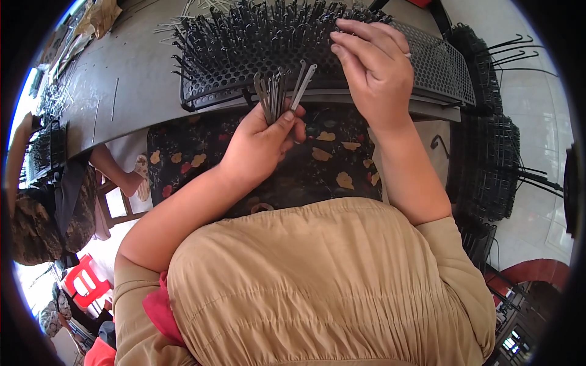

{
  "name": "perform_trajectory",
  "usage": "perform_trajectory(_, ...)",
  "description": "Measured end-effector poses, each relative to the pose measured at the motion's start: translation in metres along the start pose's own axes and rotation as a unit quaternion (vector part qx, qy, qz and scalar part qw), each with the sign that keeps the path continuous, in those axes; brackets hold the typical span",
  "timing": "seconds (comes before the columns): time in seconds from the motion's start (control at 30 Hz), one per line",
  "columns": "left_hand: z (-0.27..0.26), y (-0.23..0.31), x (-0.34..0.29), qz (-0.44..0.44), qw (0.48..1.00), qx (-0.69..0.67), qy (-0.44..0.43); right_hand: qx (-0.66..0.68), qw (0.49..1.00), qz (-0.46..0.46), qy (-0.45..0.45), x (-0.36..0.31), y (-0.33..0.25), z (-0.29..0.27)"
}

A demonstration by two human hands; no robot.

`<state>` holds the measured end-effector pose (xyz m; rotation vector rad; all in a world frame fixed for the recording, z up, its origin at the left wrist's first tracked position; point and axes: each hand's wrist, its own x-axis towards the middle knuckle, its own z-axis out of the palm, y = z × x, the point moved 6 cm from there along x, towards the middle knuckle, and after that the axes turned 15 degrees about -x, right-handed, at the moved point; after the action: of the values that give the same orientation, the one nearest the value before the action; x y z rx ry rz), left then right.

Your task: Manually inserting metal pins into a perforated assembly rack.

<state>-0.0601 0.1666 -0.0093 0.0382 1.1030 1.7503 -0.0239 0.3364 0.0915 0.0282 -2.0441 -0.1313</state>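
My left hand (268,135) is closed around a bundle of thin flat metal strips (273,91), which fan upward out of the fist. Two paler strips with holes near their ends lean apart to the right. Beyond the bundle stands a black perforated metal rack (436,61), its left part crowded with upright dark metal pieces (244,33) that have small looped tops. At the right side of this cluster is my right hand (378,70), thumb and fingertips drawn close together. Whatever lies between those fingertips is too small to make out.
Loose thin strips (115,97) lie on the grey table (137,79) at left. A dark flowered cloth (329,152) hangs below the table edge. Stacked black wire racks (485,165) stand at right. Another person's arm (23,146) and a red chair (87,282) appear at far left.
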Motion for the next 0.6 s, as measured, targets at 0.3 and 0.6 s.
perform_trajectory(0.3, 0.010, 0.003, -0.005, 0.056, 0.998, -0.015, -0.008, 0.523, 0.609, 0.493, -0.335, -0.067, -0.032, 0.015)
perform_trajectory(0.6, 0.010, -0.002, -0.005, 0.058, 0.998, 0.008, 0.004, 0.498, 0.633, 0.491, -0.332, -0.064, -0.023, 0.018)
